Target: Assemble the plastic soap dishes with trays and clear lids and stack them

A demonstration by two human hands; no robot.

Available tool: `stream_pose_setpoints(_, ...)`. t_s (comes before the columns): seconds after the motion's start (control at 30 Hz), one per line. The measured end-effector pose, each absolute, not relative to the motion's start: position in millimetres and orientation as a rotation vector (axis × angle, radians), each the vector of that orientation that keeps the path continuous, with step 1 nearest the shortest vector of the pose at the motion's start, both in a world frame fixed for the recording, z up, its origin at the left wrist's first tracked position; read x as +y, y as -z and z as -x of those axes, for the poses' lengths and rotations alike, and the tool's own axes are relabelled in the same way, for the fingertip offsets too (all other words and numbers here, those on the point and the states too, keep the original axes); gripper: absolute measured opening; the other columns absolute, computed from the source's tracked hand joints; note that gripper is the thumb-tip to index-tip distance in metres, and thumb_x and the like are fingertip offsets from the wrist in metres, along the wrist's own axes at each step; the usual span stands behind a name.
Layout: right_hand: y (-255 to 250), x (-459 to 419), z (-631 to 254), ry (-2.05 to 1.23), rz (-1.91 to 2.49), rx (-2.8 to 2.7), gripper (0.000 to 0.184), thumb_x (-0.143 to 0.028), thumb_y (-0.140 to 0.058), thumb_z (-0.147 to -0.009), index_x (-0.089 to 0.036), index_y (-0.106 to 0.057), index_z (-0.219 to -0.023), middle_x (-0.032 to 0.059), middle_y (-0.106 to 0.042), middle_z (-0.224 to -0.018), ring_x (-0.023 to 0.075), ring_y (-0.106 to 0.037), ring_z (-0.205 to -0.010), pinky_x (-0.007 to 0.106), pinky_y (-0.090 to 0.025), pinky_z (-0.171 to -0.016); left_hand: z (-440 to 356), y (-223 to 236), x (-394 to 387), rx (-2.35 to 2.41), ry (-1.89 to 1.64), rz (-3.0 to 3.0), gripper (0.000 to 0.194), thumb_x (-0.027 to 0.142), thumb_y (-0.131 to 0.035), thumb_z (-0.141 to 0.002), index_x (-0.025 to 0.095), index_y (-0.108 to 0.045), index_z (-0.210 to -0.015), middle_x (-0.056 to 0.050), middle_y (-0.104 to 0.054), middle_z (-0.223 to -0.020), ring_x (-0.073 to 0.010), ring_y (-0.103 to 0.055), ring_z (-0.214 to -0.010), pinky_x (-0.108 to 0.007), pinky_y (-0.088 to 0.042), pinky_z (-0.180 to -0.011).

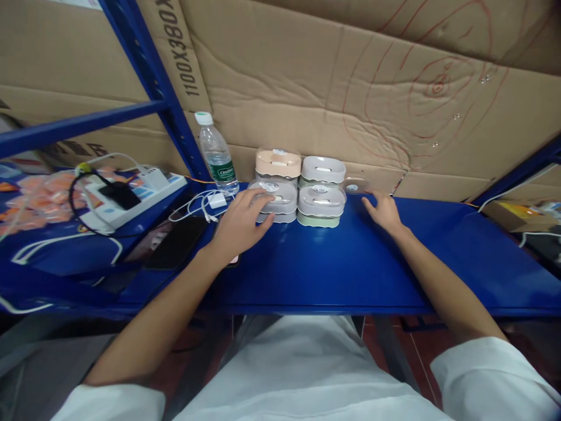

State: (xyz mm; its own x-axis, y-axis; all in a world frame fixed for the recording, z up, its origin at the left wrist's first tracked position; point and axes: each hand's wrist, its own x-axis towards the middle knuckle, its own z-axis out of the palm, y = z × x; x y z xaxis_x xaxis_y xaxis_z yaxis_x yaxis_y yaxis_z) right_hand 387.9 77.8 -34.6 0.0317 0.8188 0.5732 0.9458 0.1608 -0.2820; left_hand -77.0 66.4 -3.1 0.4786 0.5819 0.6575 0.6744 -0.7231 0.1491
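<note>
Small oval lidded boxes with clear tops stand in two side-by-side stacks on the blue shelf. On the left stack, a grey box (286, 202) is in front and a peach box (278, 165) behind. A grey-lidded box (323, 169) and a box with a green base (318, 221) make up the right stack. My left hand (243, 225) rests with spread fingers at the front left grey box. My right hand (384, 211) is open beside a clear plastic piece with a round sticker (353, 187); whether it touches this I cannot tell.
A water bottle (219, 158) stands left of the boxes. Near it lie a white charger (216, 200), a dark phone-like slab (177, 242), a power strip (144, 196) with cables and orange wrapped pieces (48, 196). Cardboard (280, 76) backs the shelf; a blue post (144, 64) rises at left.
</note>
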Motion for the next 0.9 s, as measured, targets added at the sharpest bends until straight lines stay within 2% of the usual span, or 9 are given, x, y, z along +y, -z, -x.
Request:
stream_pose_setpoints(0.2, 35.4, 67.5, -386.4, 0.287, 1.684, -1.857, 0.05, -0.056, -0.047, -0.103, -0.018, -0.076, -0.121, 0.0192, -0.076, -0.126, 0.0377, -0.069, -0.12, 0.056, -0.054, -0.107, 77.2, 3.4, 66.6, -1.061, 1.09, 2.558, 0.037, 0.036, -0.057, -0.106, 0.018, -0.067, -0.136, -0.016, -0.064, -0.144, -0.0353, -0.058, -0.136, -0.053, -0.049, -0.118)
stream_pose_setpoints(0.33, 18.9, 69.5, -378.7, 0.313, 1.669, -1.891, 0.053, -0.062, -0.043, -0.105, -0.022, -0.077, -0.094, 0.0159, -0.077, -0.1, 0.0341, -0.071, -0.1, 0.05, -0.058, -0.094, 77.5, 3.2, 66.8, -1.076, 1.09, 2.561, 0.037, 0.036, -0.057, -0.106, 0.018, -0.068, -0.136, -0.015, -0.064, -0.145, -0.0354, -0.058, -0.136, -0.053, -0.048, -0.118)
stream_pose_setpoints(0.4, -1.9, 78.4, -371.2, 0.334, 1.653, -1.885, 0.058, -0.064, -0.038, -0.107, -0.023, -0.075, -0.088, 0.0149, -0.076, -0.092, 0.0327, -0.071, -0.095, 0.049, -0.057, -0.091, 77.9, 2.8, 66.9, -1.081, 1.08, 2.579, 0.037, 0.036, -0.057, -0.106, 0.019, -0.067, -0.137, -0.016, -0.063, -0.145, -0.0355, -0.058, -0.137, -0.053, -0.048, -0.117)
stream_pose_setpoints(0.43, -14.9, 84.8, -365.4, 0.351, 1.633, -1.868, 0.06, -0.064, -0.036, -0.108, -0.023, -0.076, -0.09, 0.015, -0.076, -0.094, 0.0325, -0.071, -0.097, 0.049, -0.057, -0.093, 78.0, 2.5, 67.0, -1.081, 1.074, 2.59, 0.037, 0.036, -0.056, -0.106, 0.019, -0.067, -0.137, -0.016, -0.063, -0.146, -0.0355, -0.058, -0.137, -0.054, -0.048, -0.117)
stream_pose_setpoints(0.5, -42.2, 99.4, -349.1, 0.37, 1.537, -1.851, 0.06, -0.065, -0.036, -0.109, -0.023, -0.078, -0.108, 0.0153, -0.078, -0.107, 0.0326, -0.07, -0.108, 0.05, -0.055, -0.1, 78.1, 2.1, 67.2, -1.081, 1.07, 2.601, 0.037, 0.036, -0.055, -0.106, 0.019, -0.067, -0.137, -0.016, -0.063, -0.146, -0.0356, -0.057, -0.137, -0.055, -0.048, -0.118)
stream_pose_setpoints(0.57, -64.9, 113.6, -328.0, 0.316, 1.401, -1.928, 0.056, -0.067, -0.044, -0.107, -0.025, -0.075, -0.128, 0.0135, -0.077, -0.127, 0.0328, -0.069, -0.121, 0.05, -0.053, -0.107, 78.0, 1.7, 67.3, -1.082, 1.078, 2.6, 0.037, 0.036, -0.056, -0.106, 0.019, -0.067, -0.137, -0.016, -0.063, -0.146, -0.0359, -0.057, -0.137, -0.055, -0.047, -0.118)
stream_pose_setpoints(0.63, -78.1, 124.9, -306.3, 0.187, 1.332, -2.098, 0.052, -0.063, -0.053, -0.105, -0.027, -0.073, -0.136, 0.0109, -0.074, -0.139, 0.0332, -0.067, -0.129, 0.051, -0.052, -0.111, 77.8, 1.5, 67.3, -1.082, 1.084, 2.601, 0.037, 0.036, -0.056, -0.105, 0.019, -0.067, -0.137, -0.017, -0.062, -0.146, -0.0364, -0.057, -0.137, -0.056, -0.047, -0.118)
stream_pose_setpoints(0.77, -81.3, 139.1, -280.3, 0.044, 1.482, -2.314, 0.037, -0.046, -0.062, -0.101, -0.022, -0.079, -0.123, 0.011, -0.078, -0.132, 0.034, -0.072, -0.122, 0.048, -0.054, -0.105, 78.1, 1.1, 66.9, -1.081, 1.072, 2.614, 0.037, 0.035, -0.056, -0.105, 0.019, -0.067, -0.137, -0.017, -0.062, -0.146, -0.0369, -0.057, -0.139, -0.057, -0.047, -0.118)
stream_pose_setpoints(0.9, -82.0, 146.2, -279.1, 0.091, 1.552, -2.279, 0.035, -0.04, -0.055, -0.104, -0.017, -0.076, -0.118, 0.0142, -0.081, -0.118, 0.0332, -0.074, -0.107, 0.045, -0.054, -0.095, 79.2, 1.4, 66.5, -1.086, 1.062, 2.607, 0.037, 0.037, -0.056, -0.106, 0.02, -0.067, -0.137, -0.016, -0.062, -0.147, -0.0363, -0.056, -0.139, -0.055, -0.048, -0.118)
